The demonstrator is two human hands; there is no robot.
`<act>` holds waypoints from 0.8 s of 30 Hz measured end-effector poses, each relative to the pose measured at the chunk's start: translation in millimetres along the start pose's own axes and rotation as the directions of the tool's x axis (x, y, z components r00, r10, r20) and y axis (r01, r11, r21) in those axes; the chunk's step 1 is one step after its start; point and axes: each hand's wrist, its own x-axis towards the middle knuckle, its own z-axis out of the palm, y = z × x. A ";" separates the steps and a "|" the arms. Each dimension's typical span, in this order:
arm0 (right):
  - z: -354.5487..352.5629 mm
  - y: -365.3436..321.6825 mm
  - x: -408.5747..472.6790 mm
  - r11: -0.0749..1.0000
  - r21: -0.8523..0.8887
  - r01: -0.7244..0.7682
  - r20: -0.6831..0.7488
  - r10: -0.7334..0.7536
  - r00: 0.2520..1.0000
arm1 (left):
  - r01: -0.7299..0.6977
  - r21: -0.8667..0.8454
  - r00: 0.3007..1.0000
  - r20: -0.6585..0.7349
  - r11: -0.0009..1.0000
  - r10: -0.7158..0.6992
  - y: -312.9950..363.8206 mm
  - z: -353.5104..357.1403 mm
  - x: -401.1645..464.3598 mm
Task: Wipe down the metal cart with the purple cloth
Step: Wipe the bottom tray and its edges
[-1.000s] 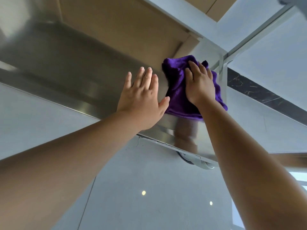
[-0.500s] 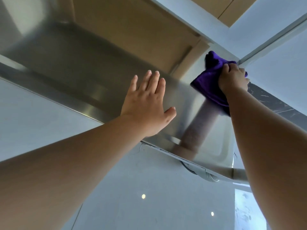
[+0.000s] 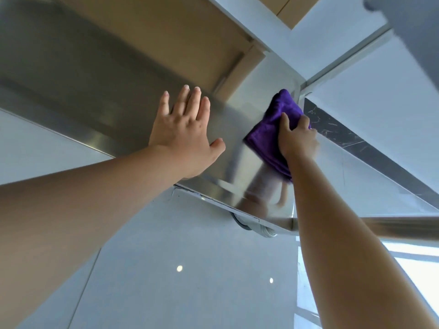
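The left hand (image 3: pixel 184 136) lies flat on the metal cart (image 3: pixel 99 96) — fingers straight and close together, thumb out to the side. Just beside it, the right hand (image 3: pixel 297 136) grips the bunched purple cloth (image 3: pixel 268 136), fingers curled into the fabric and pressing it against the cart's shiny panel near its far corner — a caster wheel (image 3: pixel 256 227) shows under the near edge.

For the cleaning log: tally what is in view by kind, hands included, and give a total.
Bare hands: 2, the flat left hand on the metal, the right hand gripping the cloth
Crumpled purple microfibre cloths: 1
Shiny stainless-steel carts: 1
Grey caster wheels under the cart: 1
Total: 5
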 end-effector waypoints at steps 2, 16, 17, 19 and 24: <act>1.2 4.3 -11.8 0.999 0.005 -0.039 -0.007 0.039 0.999 | -0.002 0.002 1.000 -0.003 1.000 0.002 0.8 -0.3 -0.4; 24.7 10.6 -149.6 0.995 -0.042 -0.093 -0.031 0.091 0.995 | -0.030 -0.183 0.995 0.083 0.983 0.046 -1.4 -10.0 -1.5; 29.4 5.3 -161.5 0.996 -0.043 -0.077 -0.047 0.075 0.996 | -0.028 -0.234 0.990 0.126 0.972 0.058 -3.1 -13.6 1.6; 37.9 -8.8 -184.6 1.000 -0.030 0.008 -0.105 -0.011 0.994 | -0.008 -0.315 0.959 0.266 0.949 0.096 -10.3 -22.0 12.8; 46.7 -57.8 -203.3 0.986 -0.064 0.156 -0.058 -0.160 0.985 | -0.051 -0.456 0.882 0.398 0.889 0.254 -66.2 -50.5 15.1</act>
